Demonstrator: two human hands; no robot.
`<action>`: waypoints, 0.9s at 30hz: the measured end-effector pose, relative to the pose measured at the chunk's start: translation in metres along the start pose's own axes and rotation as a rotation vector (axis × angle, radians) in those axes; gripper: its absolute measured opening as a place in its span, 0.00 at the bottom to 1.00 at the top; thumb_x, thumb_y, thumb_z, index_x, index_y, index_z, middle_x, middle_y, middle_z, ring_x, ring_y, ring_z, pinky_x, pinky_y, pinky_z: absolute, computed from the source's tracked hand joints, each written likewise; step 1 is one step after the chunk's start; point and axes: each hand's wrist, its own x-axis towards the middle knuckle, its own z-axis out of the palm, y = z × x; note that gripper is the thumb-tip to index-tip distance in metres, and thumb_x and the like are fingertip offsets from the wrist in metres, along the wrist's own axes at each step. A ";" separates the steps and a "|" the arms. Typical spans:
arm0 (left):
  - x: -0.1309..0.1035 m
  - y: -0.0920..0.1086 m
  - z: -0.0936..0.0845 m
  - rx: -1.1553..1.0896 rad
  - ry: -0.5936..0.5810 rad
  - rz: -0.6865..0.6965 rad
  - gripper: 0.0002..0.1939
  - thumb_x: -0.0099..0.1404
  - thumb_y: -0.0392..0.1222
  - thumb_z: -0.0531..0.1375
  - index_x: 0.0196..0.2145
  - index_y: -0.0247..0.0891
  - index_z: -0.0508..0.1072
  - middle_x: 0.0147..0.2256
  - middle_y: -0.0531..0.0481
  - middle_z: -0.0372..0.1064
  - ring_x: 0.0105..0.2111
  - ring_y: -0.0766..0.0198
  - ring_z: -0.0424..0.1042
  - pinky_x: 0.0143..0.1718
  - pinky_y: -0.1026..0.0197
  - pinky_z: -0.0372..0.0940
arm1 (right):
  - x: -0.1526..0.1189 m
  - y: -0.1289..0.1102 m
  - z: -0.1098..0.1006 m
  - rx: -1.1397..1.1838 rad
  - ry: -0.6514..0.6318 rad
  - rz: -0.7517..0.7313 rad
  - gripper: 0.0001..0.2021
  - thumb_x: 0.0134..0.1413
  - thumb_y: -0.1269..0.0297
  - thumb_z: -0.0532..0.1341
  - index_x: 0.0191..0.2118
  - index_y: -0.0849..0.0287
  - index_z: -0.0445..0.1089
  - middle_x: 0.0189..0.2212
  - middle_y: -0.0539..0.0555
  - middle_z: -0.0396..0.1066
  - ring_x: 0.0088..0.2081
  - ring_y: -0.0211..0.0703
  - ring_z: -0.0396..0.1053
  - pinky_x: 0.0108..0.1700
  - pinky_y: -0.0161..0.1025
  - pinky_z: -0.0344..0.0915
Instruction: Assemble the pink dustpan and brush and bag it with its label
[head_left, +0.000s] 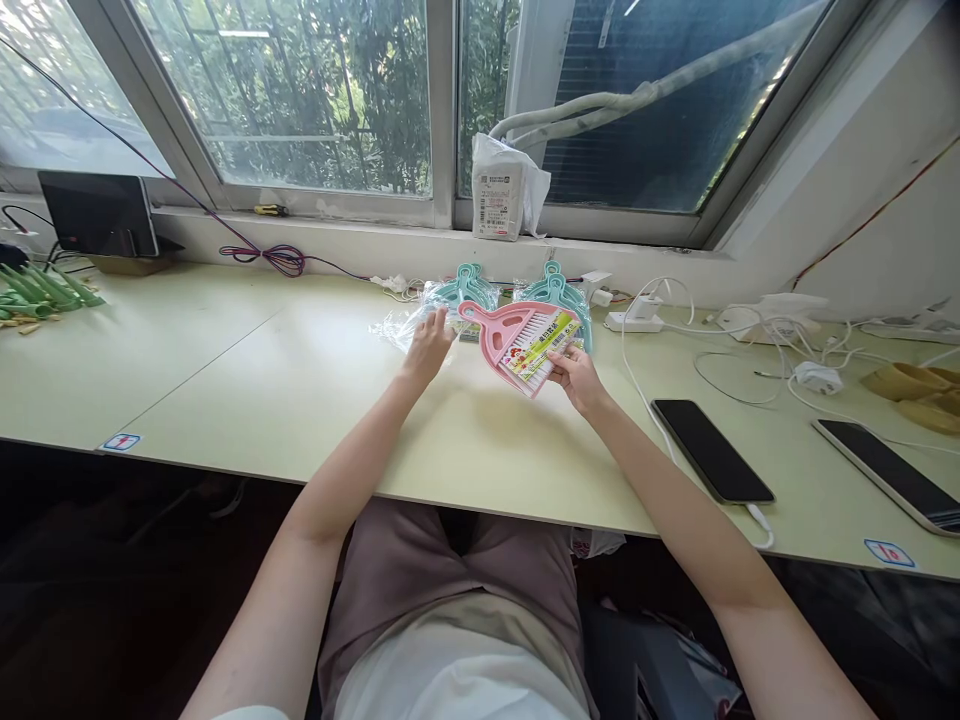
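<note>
Holding a pink dustpan [517, 345] by its lower right corner, the right hand [574, 378] has its fingers closed on the pan, thumb on top. A brush with white bristles and a printed label sits inside the pan, whose handle points toward the far left. The pan is raised slightly above the desk [300, 390], near the middle of its far edge.

The left hand [429, 345] lies flat, fingers together and pressed down on a clear bag [401, 325] just left of the pan; it grips nothing.

Two teal dustpan sets [555, 290] in clear wrap lie behind the pink pan, close to the far edge, handles toward the window.

A white charger [637, 315] and loose white cables [735, 365] occupy the far right area. Two dark phones [711, 450] lie face up near the right front edge, the nearer one with a cable plugged in.

A bundle of green items [41, 292] rests at the far left edge, with a dark tablet [97, 212] propped behind it. A white packet [504, 190] stands on the window sill
</note>
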 end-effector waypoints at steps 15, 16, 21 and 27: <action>0.001 -0.017 0.005 -0.026 0.096 -0.165 0.25 0.60 0.21 0.44 0.50 0.25 0.72 0.58 0.29 0.62 0.57 0.47 0.63 0.53 0.50 0.66 | -0.002 0.007 0.003 -0.165 0.039 -0.003 0.08 0.51 0.70 0.67 0.39 0.58 0.71 0.33 0.53 0.79 0.35 0.47 0.79 0.42 0.50 0.79; 0.001 -0.016 0.006 -0.036 0.098 -0.162 0.25 0.61 0.21 0.44 0.51 0.25 0.71 0.58 0.29 0.62 0.57 0.47 0.63 0.53 0.50 0.67 | -0.003 0.008 0.004 -0.167 0.049 -0.006 0.08 0.51 0.69 0.67 0.38 0.58 0.71 0.33 0.53 0.79 0.35 0.47 0.79 0.43 0.49 0.79; 0.000 -0.009 0.004 -0.045 0.070 -0.116 0.28 0.61 0.21 0.44 0.58 0.23 0.65 0.57 0.29 0.62 0.58 0.48 0.63 0.52 0.51 0.67 | -0.006 0.010 0.009 -0.133 -0.011 0.013 0.10 0.50 0.66 0.68 0.39 0.58 0.70 0.35 0.54 0.79 0.37 0.47 0.79 0.44 0.50 0.78; 0.000 0.005 -0.002 -0.063 0.033 0.023 0.31 0.62 0.21 0.43 0.62 0.23 0.61 0.56 0.28 0.63 0.55 0.49 0.65 0.53 0.50 0.66 | -0.009 0.011 0.012 -0.082 -0.084 0.017 0.15 0.48 0.63 0.69 0.43 0.58 0.70 0.37 0.54 0.79 0.37 0.47 0.79 0.43 0.47 0.78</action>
